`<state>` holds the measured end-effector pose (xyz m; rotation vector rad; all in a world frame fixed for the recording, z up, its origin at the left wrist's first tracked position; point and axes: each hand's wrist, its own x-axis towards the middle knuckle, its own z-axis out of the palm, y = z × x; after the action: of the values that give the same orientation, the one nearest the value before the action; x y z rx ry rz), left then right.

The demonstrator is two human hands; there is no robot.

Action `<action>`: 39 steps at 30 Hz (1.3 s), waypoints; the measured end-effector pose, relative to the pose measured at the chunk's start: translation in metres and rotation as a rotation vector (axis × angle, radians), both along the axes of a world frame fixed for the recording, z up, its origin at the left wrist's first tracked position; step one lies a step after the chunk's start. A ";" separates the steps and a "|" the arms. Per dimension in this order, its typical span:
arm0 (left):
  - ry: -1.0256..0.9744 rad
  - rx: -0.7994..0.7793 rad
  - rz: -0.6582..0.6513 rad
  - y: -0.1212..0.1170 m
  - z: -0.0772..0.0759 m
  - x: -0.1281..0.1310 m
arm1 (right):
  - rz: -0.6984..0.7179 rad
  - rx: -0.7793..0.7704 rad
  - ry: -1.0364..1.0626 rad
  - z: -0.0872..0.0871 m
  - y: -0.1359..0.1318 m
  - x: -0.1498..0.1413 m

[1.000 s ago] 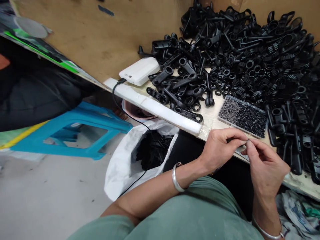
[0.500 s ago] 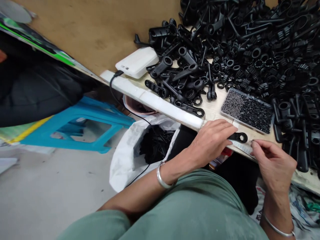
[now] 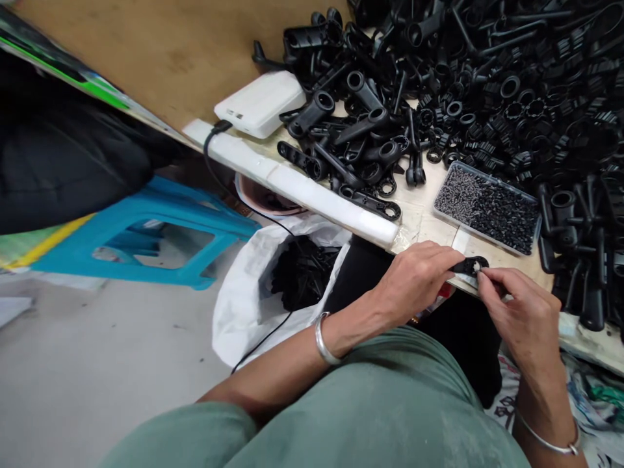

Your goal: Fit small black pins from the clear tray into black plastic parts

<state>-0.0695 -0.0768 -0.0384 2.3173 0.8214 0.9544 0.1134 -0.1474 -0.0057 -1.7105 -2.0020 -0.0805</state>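
At the table's front edge lies a black plastic part (image 3: 467,265) with a toothed, ring-shaped end. My left hand (image 3: 414,279) is closed on its other end, which the fingers cover. My right hand (image 3: 524,312) pinches at the ring, thumb and forefinger together; whatever is between those fingertips is too small to make out. Just behind the hands sits a clear plastic box (image 3: 439,212) of tiny pieces, grey metal ones (image 3: 461,194) on the left and black ones (image 3: 509,224) on the right.
A large heap of black plastic parts (image 3: 468,117) covers the back and right of the table. At the left stand a white device (image 3: 260,104) with a black cable (image 3: 207,153), and a white padded edge (image 3: 302,188). Below are a white sack (image 3: 234,312) and a blue stool (image 3: 195,214).
My hands were together, then parted, showing the ring end of the black plastic part on the table. Now my right fingertips have moved left onto that ring. The view has shifted.
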 end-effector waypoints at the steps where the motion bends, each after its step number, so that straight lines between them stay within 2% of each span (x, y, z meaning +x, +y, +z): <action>1: -0.008 0.006 0.001 0.000 0.000 0.000 | 0.011 0.003 -0.030 0.000 0.001 -0.001; 6: -0.019 0.025 0.005 -0.001 0.000 0.000 | 0.015 0.003 -0.215 0.006 0.003 -0.010; 11: -0.045 0.013 0.004 -0.002 -0.002 0.002 | -0.084 -0.135 -0.340 0.013 0.002 -0.023; 18: -0.049 -0.012 -0.064 -0.002 -0.002 0.002 | -0.077 -0.285 0.019 0.017 0.008 -0.005; 21: 0.005 -0.016 -0.109 0.000 0.000 0.000 | -0.091 -0.295 0.055 0.017 0.010 0.000; 26: 0.052 -0.016 -0.142 0.002 0.000 -0.002 | -0.144 -0.283 -0.082 0.017 0.010 -0.007; 32: 0.046 -0.027 -0.155 0.001 0.000 -0.003 | -0.133 -0.297 -0.209 0.019 0.009 -0.009; 36: 0.030 0.029 -0.135 0.000 -0.006 -0.001 | -0.130 -0.291 -0.338 0.022 0.011 -0.017; 39: -0.014 0.091 -0.102 -0.002 -0.011 0.001 | -0.181 -0.284 -0.505 0.023 0.013 -0.032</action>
<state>-0.0685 -0.0787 -0.0493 2.4019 0.6594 0.9808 0.0810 -0.1347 0.0170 -2.2260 -2.2884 -0.3341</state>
